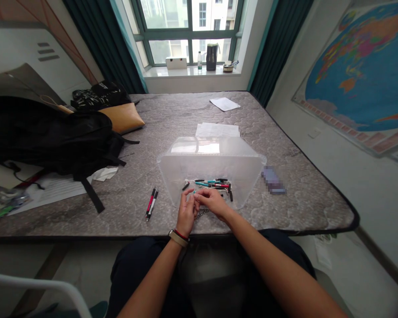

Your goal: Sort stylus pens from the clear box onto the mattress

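My left hand (187, 213) and my right hand (214, 204) meet at the front of a translucent plastic box (174, 170). Fingertips of both hands pinch a small teal piece (194, 192); it looks like a pen part, but most of it is hidden by the fingers. Just beyond them, a pile of pens and pen parts (215, 182) in teal, black, red and white lies in the box. A short black piece (185, 185) rests apart from the pile, near my left fingertips. Left of the box, a red-and-black pen (150, 201) lies beside a white-and-black pen (153, 205).
The box stands on a grey quilted mattress (126, 221). A blurred purple phone-like object (273, 180) lies to its right. Behind it are white papers (218, 130). At the left sit a black backpack (53, 137), a tan pouch (124, 118) and printed sheets (56, 190).
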Motion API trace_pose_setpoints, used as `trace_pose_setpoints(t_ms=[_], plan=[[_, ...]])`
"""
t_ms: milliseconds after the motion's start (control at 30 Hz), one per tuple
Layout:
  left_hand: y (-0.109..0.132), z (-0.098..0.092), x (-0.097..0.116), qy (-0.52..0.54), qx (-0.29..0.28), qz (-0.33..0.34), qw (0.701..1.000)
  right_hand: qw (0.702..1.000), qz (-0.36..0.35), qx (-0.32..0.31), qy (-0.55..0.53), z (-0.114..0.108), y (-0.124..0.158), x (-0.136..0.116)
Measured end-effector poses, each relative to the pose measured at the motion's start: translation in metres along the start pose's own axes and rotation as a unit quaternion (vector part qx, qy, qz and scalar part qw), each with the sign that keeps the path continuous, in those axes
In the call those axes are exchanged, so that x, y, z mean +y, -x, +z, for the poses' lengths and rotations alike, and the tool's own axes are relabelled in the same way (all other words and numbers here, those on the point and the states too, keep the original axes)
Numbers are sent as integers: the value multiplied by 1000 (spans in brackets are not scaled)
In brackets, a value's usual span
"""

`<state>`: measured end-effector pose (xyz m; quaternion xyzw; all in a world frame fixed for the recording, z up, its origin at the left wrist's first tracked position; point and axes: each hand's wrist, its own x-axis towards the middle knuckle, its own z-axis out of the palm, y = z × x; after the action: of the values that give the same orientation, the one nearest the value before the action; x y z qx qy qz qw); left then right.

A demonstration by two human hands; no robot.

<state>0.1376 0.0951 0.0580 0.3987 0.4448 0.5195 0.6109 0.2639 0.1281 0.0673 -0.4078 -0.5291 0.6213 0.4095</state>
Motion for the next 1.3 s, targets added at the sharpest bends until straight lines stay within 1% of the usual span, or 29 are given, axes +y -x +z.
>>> trace_pose_setpoints(t_ms=[67,167,267,333,400,433,467,533,567,600,633,667,733,800,867,967,1067,1167,1233,1300], plan=[[-3,-2,1,-18,11,6,1000,998,-41,28,44,2,0,3],[-7,-10,1,-60,26,22,998,986,-100,79,107,12,2,8],[-9,-21,2,-88,29,15,996,981,-109,82,136,22,5,11],[-9,-27,3,-98,35,8,995,979,-96,69,165,19,6,10],[-8,-30,3,-106,40,2,994,974,-75,76,200,5,4,6],[-8,-32,4,-108,42,0,993,970,-64,98,215,-6,2,4],[-8,-33,4,-109,45,-2,993,963,-58,136,226,-18,-1,2],[-8,-34,5,-107,50,-6,993,938,-55,256,227,-45,-7,-1],[-8,-34,6,-104,53,-8,993,928,-50,300,215,-57,-10,-1],[-8,-34,6,-100,54,-10,993,919,-46,329,213,-67,-13,0],[-8,-33,7,-96,55,-12,994,912,-42,342,222,-73,-16,1],[-8,-33,7,-91,56,-14,994,910,-38,339,238,-76,-18,4],[-8,-31,7,-83,58,-16,995,909,-34,295,292,-74,-24,10],[-8,-29,8,-74,64,-14,995,905,-37,232,354,-65,-30,16],[-8,-29,8,-64,68,-12,996,891,-49,193,408,-54,-38,20],[-8,-31,10,-50,67,-17,996,869,-57,188,454,-45,-49,20],[-8,-34,11,-48,72,-21,996,862,-52,159,479,-42,-52,17],[-10,-35,11,-57,84,-21,995,857,-62,124,496,-40,-50,16],[-11,-34,10,-61,91,-25,994,855,-63,140,495,-41,-50,16],[-11,-31,8,-59,90,-36,994,853,-59,185,484,-46,-52,15]])
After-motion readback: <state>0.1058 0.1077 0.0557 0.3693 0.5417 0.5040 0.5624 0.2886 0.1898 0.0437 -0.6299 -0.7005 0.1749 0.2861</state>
